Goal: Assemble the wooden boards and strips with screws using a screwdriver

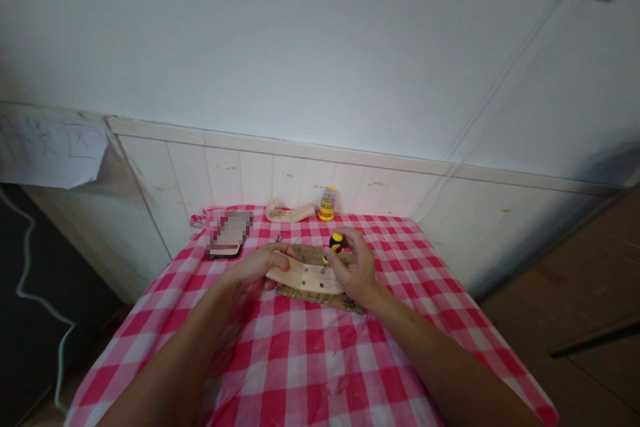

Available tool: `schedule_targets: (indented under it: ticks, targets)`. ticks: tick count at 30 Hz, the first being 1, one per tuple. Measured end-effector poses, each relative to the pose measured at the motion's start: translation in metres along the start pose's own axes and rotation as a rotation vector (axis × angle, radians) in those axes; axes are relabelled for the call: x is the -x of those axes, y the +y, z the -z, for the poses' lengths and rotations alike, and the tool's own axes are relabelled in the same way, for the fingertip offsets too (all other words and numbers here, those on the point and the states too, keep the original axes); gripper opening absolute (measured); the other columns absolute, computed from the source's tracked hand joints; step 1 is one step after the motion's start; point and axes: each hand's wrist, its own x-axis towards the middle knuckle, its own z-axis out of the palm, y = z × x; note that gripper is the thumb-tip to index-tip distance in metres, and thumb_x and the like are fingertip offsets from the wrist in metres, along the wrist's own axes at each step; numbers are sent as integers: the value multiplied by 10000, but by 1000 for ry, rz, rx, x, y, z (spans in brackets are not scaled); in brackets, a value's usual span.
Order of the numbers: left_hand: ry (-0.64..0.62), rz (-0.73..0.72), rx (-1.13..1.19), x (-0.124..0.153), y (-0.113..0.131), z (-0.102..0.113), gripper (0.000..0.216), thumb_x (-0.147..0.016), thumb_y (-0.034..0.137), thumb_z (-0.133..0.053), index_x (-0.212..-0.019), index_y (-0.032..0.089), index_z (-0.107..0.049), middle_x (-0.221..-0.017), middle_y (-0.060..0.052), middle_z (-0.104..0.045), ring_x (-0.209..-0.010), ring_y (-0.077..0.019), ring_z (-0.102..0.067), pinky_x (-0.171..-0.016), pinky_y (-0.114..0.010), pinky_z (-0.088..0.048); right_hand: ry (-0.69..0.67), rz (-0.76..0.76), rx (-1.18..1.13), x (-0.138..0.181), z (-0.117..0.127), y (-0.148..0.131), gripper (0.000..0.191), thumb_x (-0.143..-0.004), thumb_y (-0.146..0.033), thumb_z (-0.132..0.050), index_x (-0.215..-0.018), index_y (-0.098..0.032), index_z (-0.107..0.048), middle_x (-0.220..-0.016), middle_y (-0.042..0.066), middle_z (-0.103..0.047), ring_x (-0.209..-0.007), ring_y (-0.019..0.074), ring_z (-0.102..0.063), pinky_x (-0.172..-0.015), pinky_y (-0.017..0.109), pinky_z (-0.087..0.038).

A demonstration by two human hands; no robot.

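A pale wooden piece [313, 278] with a bent-up end and several screws or holes lies over a flat brown cardboard piece [320, 298]. My left hand [265, 265] grips its left end, thumb on top and fingers beneath. A short yellow and black screwdriver [336, 243] is in my right hand [357, 268], pinched between thumb and fingers. It stands tilted, its tip down at a screw [323, 271] on the wood. The palm side of my right hand covers the wood's right end.
On the red and white checked tablecloth [300, 360] stand a clear-topped yellow screwdriver-bit case [327, 205] and a curved wooden piece [290, 215] by the wall. A phone [231, 235] lies left. Small metal bits [279, 238] sit behind my left hand. A white cable hangs right.
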Motion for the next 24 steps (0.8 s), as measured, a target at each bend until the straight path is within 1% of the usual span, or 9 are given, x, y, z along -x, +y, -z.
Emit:
schedule_targets:
  ticks: [3, 9, 18, 21, 24]
  targets:
    - [-17, -3, -2, -1, -2, 2, 349, -475, 179, -565, -823, 155, -579, -494, 29, -583, -281, -69, -355, -269, -173, -209, -3, 15, 10, 0, 0, 2, 286, -846, -181, -667, -1120, -244, -617, -917, 26, -689, -765, 173, -667, -712, 301, -578]
    - [-66, -21, -14, -3, -5, 5, 311, -505, 186, -567, -813, 148, -592, -524, 18, -596, -293, -67, -370, -274, -174, -210, -11, 44, 15, 0, 0, 6, 328, -841, -158, -666, -1153, -240, -607, -935, 33, -698, -771, 170, -670, -703, 288, -575]
    - [-43, -9, 7, -3, -3, 3, 345, -481, 177, -558, -822, 142, -594, -513, 24, -582, -312, -75, -384, -289, -176, -212, -169, 120, 40, 2, 9, 7, 363, -877, -179, -609, -1236, -234, -613, -1000, 68, -734, -839, 209, -708, -767, 334, -591]
    - [-42, -6, 4, -3, -4, 3, 346, -479, 182, -557, -821, 143, -593, -503, 23, -577, -299, -74, -366, -288, -181, -205, -165, 120, 49, 1, 8, 7, 389, -898, -192, -605, -1283, -244, -599, -1067, 81, -737, -887, 218, -712, -806, 351, -591]
    - [-35, -11, -4, -4, -4, 4, 349, -482, 185, -556, -827, 147, -592, -503, 22, -576, -292, -77, -361, -287, -185, -202, -139, 118, 61, -2, 6, 5, 351, -896, -202, -627, -1243, -249, -619, -1065, 82, -740, -901, 222, -711, -797, 346, -592]
